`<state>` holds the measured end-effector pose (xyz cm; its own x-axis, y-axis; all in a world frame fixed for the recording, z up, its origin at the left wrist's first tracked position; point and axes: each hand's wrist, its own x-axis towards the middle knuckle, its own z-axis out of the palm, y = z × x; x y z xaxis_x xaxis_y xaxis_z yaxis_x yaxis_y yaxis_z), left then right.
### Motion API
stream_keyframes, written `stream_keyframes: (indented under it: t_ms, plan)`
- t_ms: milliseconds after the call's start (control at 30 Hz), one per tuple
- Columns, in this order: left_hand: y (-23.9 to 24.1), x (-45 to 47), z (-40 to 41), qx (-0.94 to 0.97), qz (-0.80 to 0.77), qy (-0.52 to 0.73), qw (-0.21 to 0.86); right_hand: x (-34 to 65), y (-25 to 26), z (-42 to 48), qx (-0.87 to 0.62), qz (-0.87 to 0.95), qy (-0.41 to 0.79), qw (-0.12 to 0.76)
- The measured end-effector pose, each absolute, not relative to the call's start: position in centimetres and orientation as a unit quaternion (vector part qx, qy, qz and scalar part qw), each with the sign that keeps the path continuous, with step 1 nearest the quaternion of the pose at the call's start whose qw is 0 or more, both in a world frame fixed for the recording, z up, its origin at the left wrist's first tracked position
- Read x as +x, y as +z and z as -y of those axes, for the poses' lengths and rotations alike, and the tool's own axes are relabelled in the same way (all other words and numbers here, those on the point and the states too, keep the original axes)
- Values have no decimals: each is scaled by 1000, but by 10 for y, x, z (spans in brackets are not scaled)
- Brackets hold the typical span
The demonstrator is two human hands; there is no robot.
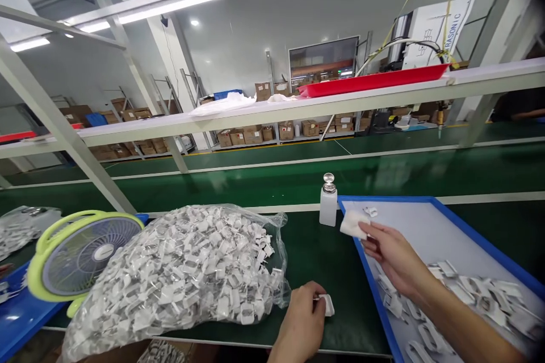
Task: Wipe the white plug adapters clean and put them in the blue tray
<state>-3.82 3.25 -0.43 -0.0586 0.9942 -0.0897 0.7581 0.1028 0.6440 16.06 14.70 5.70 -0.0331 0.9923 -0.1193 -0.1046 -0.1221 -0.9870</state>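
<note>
My left hand (pixel 301 317) is closed on a small white plastic part (pixel 328 304) low over the green bench, just right of a big clear bag of white plastic parts (pixel 179 272). My right hand (pixel 394 255) is raised over the blue-rimmed tray (pixel 451 221), fingers pinching a folded white cloth pad (pixel 352 224). Close to that pad stands a white dispenser bottle (pixel 328 204) with a metal cap. Several white parts (pixel 477 295) lie in the tray under my right forearm.
A yellow-green desk fan (pixel 76 255) lies tilted at the left on a blue tray (pixel 17 317), with another bag of parts (pixel 21 227) behind it. A white shelf rail (pixel 272 110) crosses above, carrying a red tray (pixel 374 80). Cardboard boxes line the far wall.
</note>
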Motion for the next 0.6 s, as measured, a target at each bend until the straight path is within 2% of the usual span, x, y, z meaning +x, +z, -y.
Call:
stream_keyframes:
  t_ms: [133,300,600]
  plan:
    - [-12,-43,-31,642,-656,259,301,165,48,-87,-486,330,636,500]
    - [-10,-44,-36,662,-620,265,327,158,29,-43,-510,250,644,513]
    - [-16,-20,-14,587,-707,276,283,167,-28,-19,-502,279,624,530]
